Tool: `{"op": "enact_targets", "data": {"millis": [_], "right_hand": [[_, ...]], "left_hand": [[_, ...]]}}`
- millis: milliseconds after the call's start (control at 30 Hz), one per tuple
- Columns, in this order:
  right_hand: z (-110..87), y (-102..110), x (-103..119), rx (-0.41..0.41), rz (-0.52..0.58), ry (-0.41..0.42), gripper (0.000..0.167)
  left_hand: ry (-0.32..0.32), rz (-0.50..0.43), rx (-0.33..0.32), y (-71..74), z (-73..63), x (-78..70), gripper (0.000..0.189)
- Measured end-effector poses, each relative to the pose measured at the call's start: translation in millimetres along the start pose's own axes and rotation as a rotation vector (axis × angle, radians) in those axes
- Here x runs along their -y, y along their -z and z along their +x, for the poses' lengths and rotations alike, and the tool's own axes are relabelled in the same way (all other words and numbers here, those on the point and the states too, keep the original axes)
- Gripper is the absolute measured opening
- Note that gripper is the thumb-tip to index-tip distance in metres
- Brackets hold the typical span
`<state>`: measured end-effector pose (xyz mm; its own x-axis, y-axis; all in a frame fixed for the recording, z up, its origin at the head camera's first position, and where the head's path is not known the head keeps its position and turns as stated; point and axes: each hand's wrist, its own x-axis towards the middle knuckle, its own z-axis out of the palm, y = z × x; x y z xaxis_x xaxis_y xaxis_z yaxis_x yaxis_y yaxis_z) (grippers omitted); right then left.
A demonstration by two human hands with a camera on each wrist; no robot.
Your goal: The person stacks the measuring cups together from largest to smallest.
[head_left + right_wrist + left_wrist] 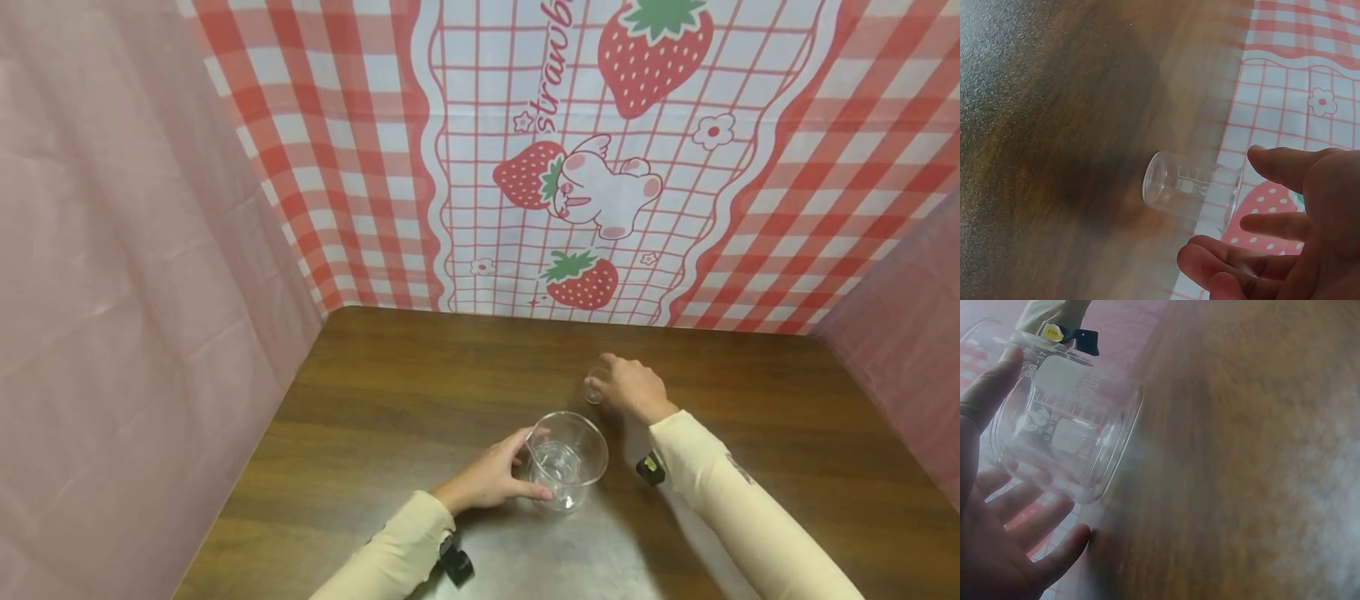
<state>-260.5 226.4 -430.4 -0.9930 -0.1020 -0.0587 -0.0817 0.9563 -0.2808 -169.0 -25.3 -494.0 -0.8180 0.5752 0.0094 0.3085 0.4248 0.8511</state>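
Note:
A large clear glass beaker [567, 479], with printed white markings, stands on the wooden table. My left hand [498, 475] holds it from the left side, thumb at the front and fingers round the back. In the left wrist view the fingers [1029, 515] show partly through the glass. Farther back and to the right is a small clear glass beaker [1191, 187], upright on the table. My right hand [633, 387] is beside it, thumb and fingers spread around its rim with a gap showing in the right wrist view.
The brown wooden table [375, 400] ends at a strawberry-patterned checked cloth [577, 167] hanging behind. Pink curtains [135, 250] hang on both sides. Each wrist carries a small black device [456, 562] by its cream sleeve [750, 508].

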Motion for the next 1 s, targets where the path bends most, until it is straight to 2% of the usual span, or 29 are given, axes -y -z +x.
{"op": "enact_targets", "data": {"millis": [600,1000], "right_hand": [[7.3,-10.4,-5.7,0.012,-0.020,0.008,0.057],[5.0,-5.1,-5.2,0.002,-0.001,0.075,0.039]], "left_hand": [[0.008,-0.009,-0.002,-1.0,2.0,1.0,0.084],[-0.006,-0.018,-0.007,-0.4,2.0,-0.1,0.084]]}}
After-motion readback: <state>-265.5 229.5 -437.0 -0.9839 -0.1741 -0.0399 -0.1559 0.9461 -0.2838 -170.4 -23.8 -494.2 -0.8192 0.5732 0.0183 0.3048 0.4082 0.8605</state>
